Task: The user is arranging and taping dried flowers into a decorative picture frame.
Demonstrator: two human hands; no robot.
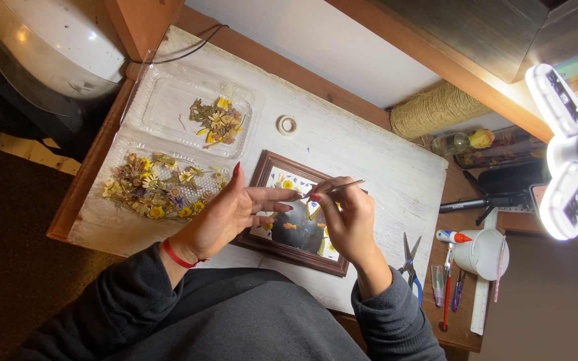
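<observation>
So the brown picture frame [294,257] sits flat on the white-painted board [369,160] right in front of the person, tilted a bit toward them, which makes sense since both hands work directly over its glass. Inside you can see small pressed flowers around a dark middle part; I can't make out what that dark shape is.

Right hand [349,217] is pinching a thin stick-like tool [339,188], fingers pressed together around it like a pencil grip, tip pointed toward the left fingertips. Looks like the grip you'd use for fiddly placement. Whether there's a petal on the tip is too small to tell.

Left hand [232,210] is loosely spread, fingers stretched out over the frame's upper-left part, the fingertips meeting the tool tip. It reads as steadying or offering something tiny, not gripping anything I can see.

The dried flowers [158,190] are heaped in a clear plastic tray [168,100] just to the left of the frame, with a smaller bunch in the other half, so supplies are on the free-hand side, within easy reach.

Stuff not in use is parked off to the right: scissors [409,257], a white cup [483,253], pens, a ruler. A tape roll [287,125] lies further back, and a ball of twine [433,107] beyond the board. A ring light [570,154] shines from the right onto the bench.
</observation>
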